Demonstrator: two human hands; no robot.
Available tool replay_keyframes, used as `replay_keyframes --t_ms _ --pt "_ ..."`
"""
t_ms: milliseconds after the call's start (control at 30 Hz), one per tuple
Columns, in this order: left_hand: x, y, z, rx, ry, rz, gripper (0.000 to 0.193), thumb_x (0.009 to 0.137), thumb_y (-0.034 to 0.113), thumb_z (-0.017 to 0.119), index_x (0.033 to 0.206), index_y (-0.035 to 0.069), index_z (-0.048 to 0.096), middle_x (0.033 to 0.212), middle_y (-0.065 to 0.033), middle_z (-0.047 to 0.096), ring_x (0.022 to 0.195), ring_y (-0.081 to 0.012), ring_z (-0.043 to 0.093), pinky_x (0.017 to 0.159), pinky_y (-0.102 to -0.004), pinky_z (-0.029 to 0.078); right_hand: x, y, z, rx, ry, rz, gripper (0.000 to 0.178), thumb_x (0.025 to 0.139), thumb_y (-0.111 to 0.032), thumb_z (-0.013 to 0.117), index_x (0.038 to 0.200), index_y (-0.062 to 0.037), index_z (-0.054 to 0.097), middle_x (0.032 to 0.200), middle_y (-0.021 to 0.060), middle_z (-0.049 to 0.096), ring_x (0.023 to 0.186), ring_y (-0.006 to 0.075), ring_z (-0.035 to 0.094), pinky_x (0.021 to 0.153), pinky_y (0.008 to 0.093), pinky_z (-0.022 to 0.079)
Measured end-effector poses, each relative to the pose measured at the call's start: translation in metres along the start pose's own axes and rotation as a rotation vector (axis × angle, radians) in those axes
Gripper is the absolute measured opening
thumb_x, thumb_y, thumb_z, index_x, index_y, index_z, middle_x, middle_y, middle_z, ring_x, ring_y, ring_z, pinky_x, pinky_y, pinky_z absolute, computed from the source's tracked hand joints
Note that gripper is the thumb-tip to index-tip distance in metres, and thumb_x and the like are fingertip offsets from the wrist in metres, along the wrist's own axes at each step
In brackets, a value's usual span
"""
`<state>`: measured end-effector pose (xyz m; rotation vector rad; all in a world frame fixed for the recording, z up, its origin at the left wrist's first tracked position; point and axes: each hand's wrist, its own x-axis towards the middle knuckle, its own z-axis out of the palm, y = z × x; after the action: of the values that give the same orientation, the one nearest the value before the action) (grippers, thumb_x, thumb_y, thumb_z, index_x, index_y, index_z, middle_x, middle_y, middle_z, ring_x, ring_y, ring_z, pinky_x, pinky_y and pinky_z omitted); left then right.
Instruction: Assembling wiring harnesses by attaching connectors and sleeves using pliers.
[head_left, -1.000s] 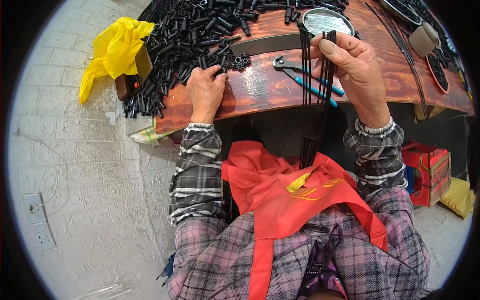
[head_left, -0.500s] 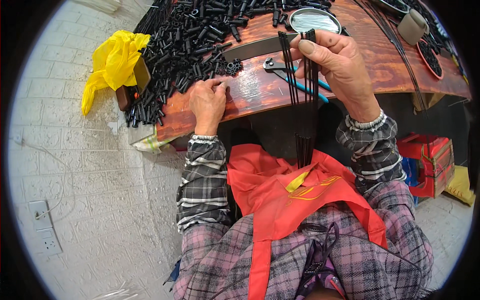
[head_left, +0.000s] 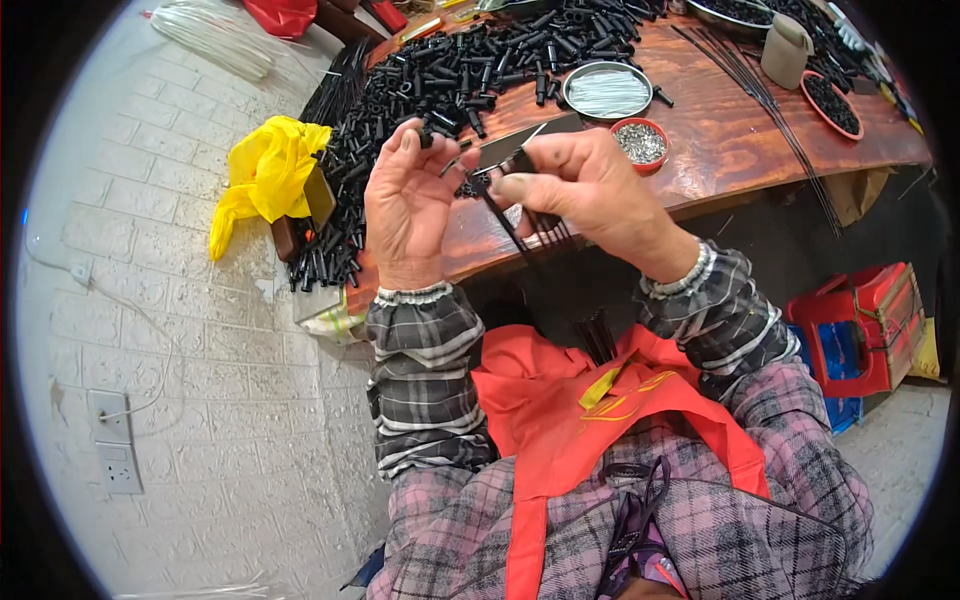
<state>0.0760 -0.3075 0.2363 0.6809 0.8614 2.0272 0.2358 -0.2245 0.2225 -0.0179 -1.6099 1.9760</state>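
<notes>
Both my hands are raised close together above the table's near edge. My right hand (head_left: pixel 605 200) pinches a bundle of thin black rods (head_left: pixel 502 212), which slant down below the fingers. A thin pale pin (head_left: pixel 538 130) sticks out by its fingertips. With curled fingers, my left hand (head_left: pixel 410 205) holds a small black piece (head_left: pixel 425 139); its exact kind is too small to tell. More dark rods (head_left: pixel 597 338) stand upright from the red apron (head_left: pixel 560 440) on my lap.
Short black tubular parts (head_left: pixel 440 80) lie heaped on the wooden table (head_left: pixel 710 130). A round tray of white sticks (head_left: pixel 606 92) and a red bowl of metal bits (head_left: pixel 640 145) stand behind my hands. A yellow bag (head_left: pixel 272 165) hangs at left; a red stool (head_left: pixel 860 330) stands at right.
My left hand has risen from the table edge and now holds a small black piece. The right hand has come lower and leftward, tilting its rods. The view has shifted, and the red bowl shows.
</notes>
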Motion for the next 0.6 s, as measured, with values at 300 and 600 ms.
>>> replay_keyframes --t_ms 300,600 --pt "-0.048 -0.012 0.04 -0.066 -0.098 -0.104 0.023 0.081 0.011 0.051 0.097 -0.005 0.054 0.08 -0.009 0.058 0.083 -0.0228 0.054 0.079 -0.033 0.041 -0.024 0.003 0.008 -0.116 -0.034 -0.176 0.011 0.078 -0.007 0.059 0.073 0.0025 0.056 0.062 0.0007 0.054 0.053 0.0054 0.053 0.046 0.0183 0.041" --pt "-0.063 -0.027 0.055 0.004 0.104 -0.103 0.022 0.082 0.009 0.052 0.099 -0.003 0.055 0.085 -0.0066 0.057 0.08 -0.0153 0.053 0.074 -0.0267 0.042 -0.04 0.002 0.001 -0.205 0.0 -0.183 0.009 0.078 -0.005 0.058 0.08 0.0036 0.058 0.064 0.0013 0.056 0.054 0.0051 0.053 0.048 0.0182 0.042"
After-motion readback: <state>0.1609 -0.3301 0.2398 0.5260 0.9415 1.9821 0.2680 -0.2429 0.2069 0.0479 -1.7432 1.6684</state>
